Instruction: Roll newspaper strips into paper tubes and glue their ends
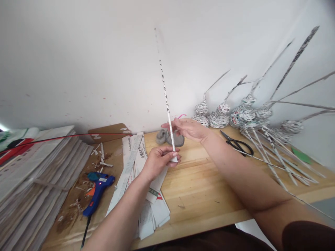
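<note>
A long thin rolled newspaper stick stands nearly upright over the table, leaning a little left at its tip. My left hand is closed round its lower end, thumb in front. Just above, my right hand reaches in from the right with its fingers stretched out and apart. Those fingers pass behind the stick; whether they touch it I cannot tell. A grey fuzzy object lies on the table behind the stick, partly covered by my hands.
Newspaper strips lie left of centre beside a blue glue gun. Stacked newspapers fill the left. Black scissors, loose paper sticks and several woven paper gourd shapes occupy the right, against the white wall.
</note>
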### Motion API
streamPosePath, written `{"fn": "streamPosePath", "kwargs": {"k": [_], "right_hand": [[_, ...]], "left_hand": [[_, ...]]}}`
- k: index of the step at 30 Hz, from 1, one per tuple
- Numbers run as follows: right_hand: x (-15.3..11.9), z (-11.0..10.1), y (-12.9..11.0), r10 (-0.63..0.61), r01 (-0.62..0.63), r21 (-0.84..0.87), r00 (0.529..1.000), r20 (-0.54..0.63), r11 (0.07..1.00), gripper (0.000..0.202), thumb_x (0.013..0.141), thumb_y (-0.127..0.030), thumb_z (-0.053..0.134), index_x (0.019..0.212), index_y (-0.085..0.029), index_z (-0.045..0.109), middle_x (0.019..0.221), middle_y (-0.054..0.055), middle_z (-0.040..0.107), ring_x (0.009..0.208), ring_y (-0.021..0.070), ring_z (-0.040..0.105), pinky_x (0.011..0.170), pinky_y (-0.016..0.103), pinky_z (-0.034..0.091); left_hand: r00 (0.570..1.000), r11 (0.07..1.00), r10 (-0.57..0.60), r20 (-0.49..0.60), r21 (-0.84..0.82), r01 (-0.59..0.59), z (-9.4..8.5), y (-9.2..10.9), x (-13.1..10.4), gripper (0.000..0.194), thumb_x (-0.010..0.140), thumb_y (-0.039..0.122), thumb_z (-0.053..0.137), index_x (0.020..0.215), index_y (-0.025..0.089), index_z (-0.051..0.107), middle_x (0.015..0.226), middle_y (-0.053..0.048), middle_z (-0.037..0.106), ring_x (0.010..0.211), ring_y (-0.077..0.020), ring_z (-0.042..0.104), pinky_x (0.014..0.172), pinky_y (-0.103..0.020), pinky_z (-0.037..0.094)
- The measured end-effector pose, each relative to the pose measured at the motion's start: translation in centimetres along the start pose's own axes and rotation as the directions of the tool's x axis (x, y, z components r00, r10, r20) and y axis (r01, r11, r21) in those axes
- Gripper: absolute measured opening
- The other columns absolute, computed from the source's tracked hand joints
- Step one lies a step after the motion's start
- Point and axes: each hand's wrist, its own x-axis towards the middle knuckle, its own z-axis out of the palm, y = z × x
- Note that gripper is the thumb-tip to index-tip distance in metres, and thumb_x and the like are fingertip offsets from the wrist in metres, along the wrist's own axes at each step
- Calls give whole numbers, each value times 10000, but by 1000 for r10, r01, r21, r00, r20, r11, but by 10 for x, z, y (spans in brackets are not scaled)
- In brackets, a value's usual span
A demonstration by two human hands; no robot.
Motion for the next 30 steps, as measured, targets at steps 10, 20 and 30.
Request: {"fn": "streamPosePath", "kwargs": {"k": [10,20,30], "right_hand": [[1,10,-7,-49,52,6,974,-221,999,318,697,-400,746,805,-102,727,614,8,573,550,78,448,488,212,306],[-5,16,-26,-98,54,-142,942,-322,988,382,679,-470,739,838,-122,730,695,50,661,603,118,558,514,225,394],[-8,19,-32,-147,97,-158,926,-348,983,378,695,-488,727,876,-156,718,713,32,658,613,120,555,550,239,450]], "left_hand": [[998,991,-35,-58,129,43,3,-4,2,339,659,332,762,916,113,731,811,-67,722,738,-148,651,745,-281,541],[997,983,-6,-74,183,20,3,-7,3,249,702,317,707,845,116,738,817,-74,721,738,-147,642,720,-272,545],[997,957,24,-70,291,-3,2,-7,3,262,725,323,680,874,116,738,860,-83,725,711,-145,640,711,-277,538]]}}
